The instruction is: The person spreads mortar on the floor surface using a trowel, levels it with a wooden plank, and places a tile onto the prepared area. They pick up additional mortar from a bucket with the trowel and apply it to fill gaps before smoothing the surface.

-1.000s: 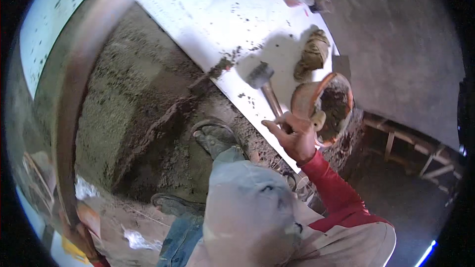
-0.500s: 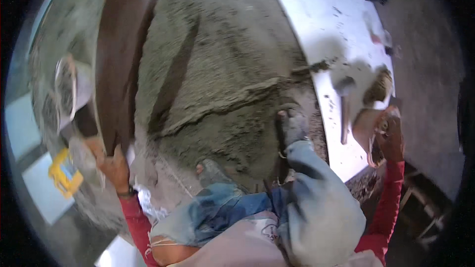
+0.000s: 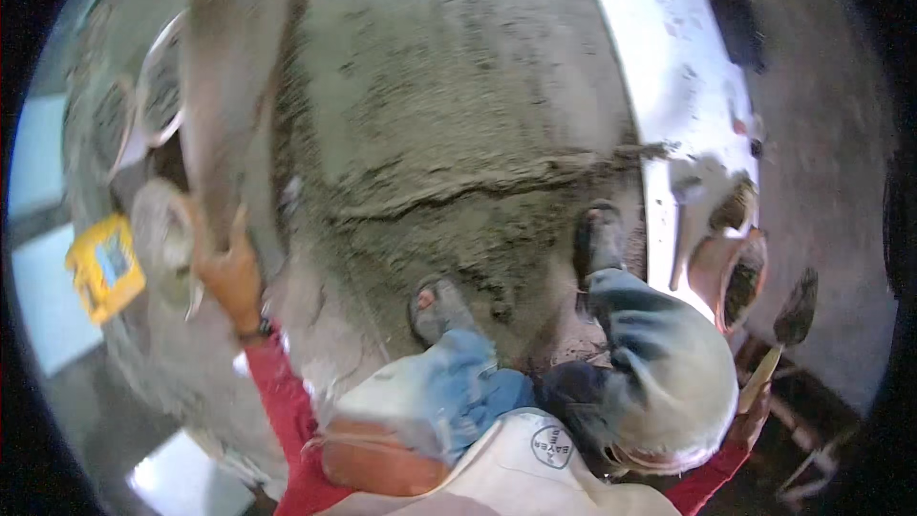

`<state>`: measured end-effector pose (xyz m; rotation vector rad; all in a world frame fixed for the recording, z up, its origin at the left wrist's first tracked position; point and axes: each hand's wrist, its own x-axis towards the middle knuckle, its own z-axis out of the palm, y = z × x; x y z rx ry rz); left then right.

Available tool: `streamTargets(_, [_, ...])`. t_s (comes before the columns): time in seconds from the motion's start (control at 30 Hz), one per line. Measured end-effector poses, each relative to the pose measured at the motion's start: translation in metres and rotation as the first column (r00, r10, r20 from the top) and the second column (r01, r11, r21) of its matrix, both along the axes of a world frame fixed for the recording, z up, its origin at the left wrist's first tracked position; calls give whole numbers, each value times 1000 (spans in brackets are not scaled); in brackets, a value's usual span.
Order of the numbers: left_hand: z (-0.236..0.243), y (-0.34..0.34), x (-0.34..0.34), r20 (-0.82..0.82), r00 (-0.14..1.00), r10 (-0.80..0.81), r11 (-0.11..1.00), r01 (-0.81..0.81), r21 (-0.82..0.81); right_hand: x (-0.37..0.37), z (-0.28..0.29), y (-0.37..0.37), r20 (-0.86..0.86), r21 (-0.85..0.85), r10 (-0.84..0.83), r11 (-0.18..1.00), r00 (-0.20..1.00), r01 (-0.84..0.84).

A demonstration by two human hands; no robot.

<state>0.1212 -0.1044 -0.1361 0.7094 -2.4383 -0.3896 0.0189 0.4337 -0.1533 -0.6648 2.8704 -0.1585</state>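
Observation:
My left hand (image 3: pixel 229 272) grips the near end of a long brown plank (image 3: pixel 229 86), its thumb over the edge. The plank stretches away from me along the left side of the wet mortar (image 3: pixel 458 67) and is blurred by motion. At the lower right my right hand (image 3: pixel 752 416) is closed around the wooden handle of a trowel (image 3: pixel 796 311), whose mortar-smeared blade points away from me. Beside that trowel stands a bucket (image 3: pixel 743 279) with mortar inside. A raised ridge of mortar (image 3: pixel 478 186) crosses the floor beyond my feet.
A white board (image 3: pixel 659 48) runs along the right, bearing a hammer-like tool (image 3: pixel 679 229) and a mortar-covered container (image 3: pixel 734 205). At left are a mortar-filled bucket (image 3: pixel 164 86), another bucket (image 3: pixel 115 124) and a yellow plastic object (image 3: pixel 105 268). My sandaled feet (image 3: pixel 439 311) stand on rough mortar.
My right hand has moved from the bucket's rim down toward me, and the trowel now shows in it. The left hand stays on the plank's end. The whole view has shifted.

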Motion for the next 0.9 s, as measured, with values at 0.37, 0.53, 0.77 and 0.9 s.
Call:
streamTargets(0.37, [41, 1, 28, -35, 981, 192, 954, -178, 242, 29, -13, -88, 853, -368, -144, 518, 502, 772])
streamTargets(0.53, [37, 30, 44, -70, 942, 328, 914, -297, 275, 11, -59, -202, 780, -582, 432, 767, 453, 271])
streamTargets(0.77, [20, 48, 62, -18, 901, 434, 856, -406, 320, 45, -85, -267, 876, -130, 396, 743, -275, 657])
streamTargets(0.9, [17, 48, 69, -64, 883, 465, 813, -396, 427, 39, -93, -230, 887, -67, 374, 685, -271, 725])
